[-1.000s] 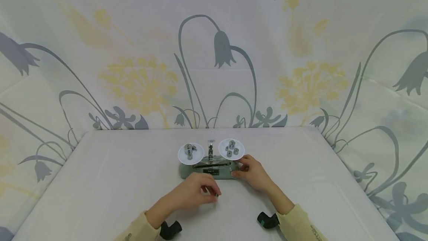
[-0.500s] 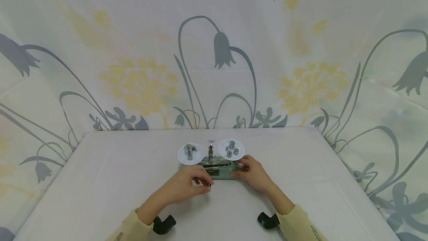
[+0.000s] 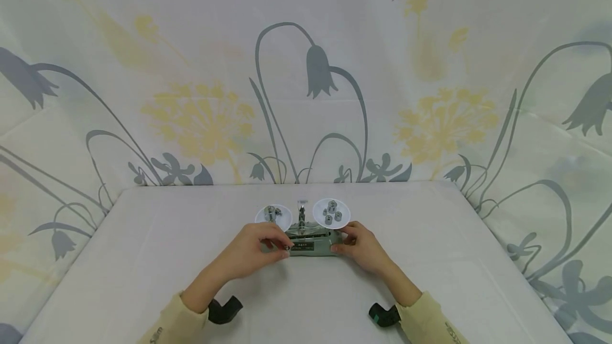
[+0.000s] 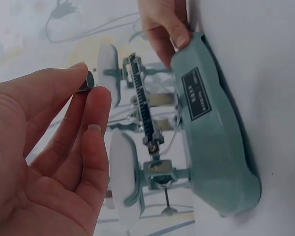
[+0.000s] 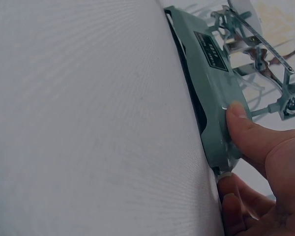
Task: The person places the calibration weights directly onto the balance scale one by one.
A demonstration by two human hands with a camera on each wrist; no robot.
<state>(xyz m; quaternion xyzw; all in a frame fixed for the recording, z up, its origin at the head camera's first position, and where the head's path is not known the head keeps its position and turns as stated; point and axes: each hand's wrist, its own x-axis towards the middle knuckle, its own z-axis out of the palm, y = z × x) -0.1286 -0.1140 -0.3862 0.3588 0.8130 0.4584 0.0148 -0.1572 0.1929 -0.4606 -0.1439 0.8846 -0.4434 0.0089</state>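
A green balance scale [image 3: 322,249] stands on the table, its black ruled beam [image 4: 143,108] across the front. Its white left pan [image 3: 287,217] bears several metal weights [image 3: 270,211], partly hidden behind my left hand. The right pan [image 3: 344,220] bears several more metal weights [image 3: 332,206]. My left hand [image 3: 251,251] is in front of the scale's left end, pinching a small dark metal weight [image 4: 90,80] between thumb and fingertip. With my right hand [image 3: 360,248] I grip the right end of the base, thumb [image 5: 246,128] on its front face.
A white cloth covers the table [image 3: 158,243]. Behind it hangs a flower-printed curtain [image 3: 205,68]. Black wrist mounts stick out by the left sleeve [image 3: 174,323] and the right sleeve [image 3: 427,320].
My left hand has moved left and away from me with the small weight, from front centre to before the left pan. The right hand stays on the base.
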